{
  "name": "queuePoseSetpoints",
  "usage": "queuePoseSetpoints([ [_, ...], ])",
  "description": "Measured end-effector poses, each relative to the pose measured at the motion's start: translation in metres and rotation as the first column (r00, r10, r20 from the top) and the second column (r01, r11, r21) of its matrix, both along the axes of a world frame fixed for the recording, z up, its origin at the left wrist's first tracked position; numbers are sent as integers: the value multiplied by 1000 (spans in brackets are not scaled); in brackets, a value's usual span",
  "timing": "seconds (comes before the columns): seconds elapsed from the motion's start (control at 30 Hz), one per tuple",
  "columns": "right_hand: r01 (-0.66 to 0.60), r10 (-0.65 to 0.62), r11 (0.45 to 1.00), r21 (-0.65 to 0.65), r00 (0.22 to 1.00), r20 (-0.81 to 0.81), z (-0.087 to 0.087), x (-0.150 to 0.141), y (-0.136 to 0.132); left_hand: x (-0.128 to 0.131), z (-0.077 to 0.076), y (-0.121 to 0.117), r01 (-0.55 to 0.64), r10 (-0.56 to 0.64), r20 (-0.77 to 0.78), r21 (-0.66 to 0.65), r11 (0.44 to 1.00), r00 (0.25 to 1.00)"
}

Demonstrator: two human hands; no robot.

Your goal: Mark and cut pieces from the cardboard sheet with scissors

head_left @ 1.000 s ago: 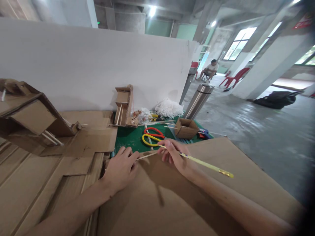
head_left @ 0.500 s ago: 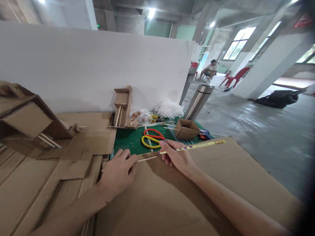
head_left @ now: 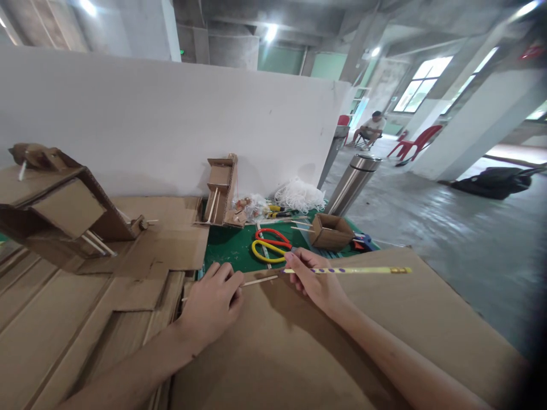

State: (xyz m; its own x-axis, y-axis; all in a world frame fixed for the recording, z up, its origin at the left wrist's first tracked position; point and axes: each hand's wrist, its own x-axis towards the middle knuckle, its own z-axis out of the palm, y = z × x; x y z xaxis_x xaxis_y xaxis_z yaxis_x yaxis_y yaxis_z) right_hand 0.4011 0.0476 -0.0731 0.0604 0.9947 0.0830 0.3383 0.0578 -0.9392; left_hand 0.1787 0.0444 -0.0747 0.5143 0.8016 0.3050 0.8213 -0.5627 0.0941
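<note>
My right hand (head_left: 314, 279) is closed around a yellow pencil (head_left: 363, 270) with purple dots. Its tip points left, close to the end of a thin wooden stick (head_left: 261, 281); whether they touch I cannot tell. Fingers curled, my left hand (head_left: 216, 302) presses that stick down along the edge of a large cardboard sheet (head_left: 265, 353). Part of the stick is hidden under the left hand. Just beyond my hands lie scissors (head_left: 268, 245) with one red and one yellow handle, their blades mostly hidden by the right hand.
A small cardboard box (head_left: 331, 230) and a steel flask (head_left: 354, 182) stand at the back right. Behind the scissors are white string (head_left: 301, 195) and a cardboard model (head_left: 220, 191). A larger cardboard structure (head_left: 72, 210) rises at left. A white partition (head_left: 171, 125) borders the back.
The pencil has swung from slanting upward to nearly level, its eraser end lower. My left hand keeps its hold on the stick. The whole view has shifted slightly.
</note>
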Motion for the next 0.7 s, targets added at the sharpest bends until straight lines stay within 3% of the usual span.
queuePoseSetpoints([
  [0.2, 50, -109, 970, 238, 964, 241, 3, 1, -2, 0, 0, 0, 21, -21, 32, 16, 1000, 999],
  [0.5, 31, -71, 986, 163, 966, 248, -7, -1, 3, -2, -1, 0, 56, -57, 81, 11, 998, 995],
  [0.7, 35, -71, 988, 150, 967, 244, -3, -2, 1, -1, 1, 0, 59, -61, 86, 24, 998, 994],
])
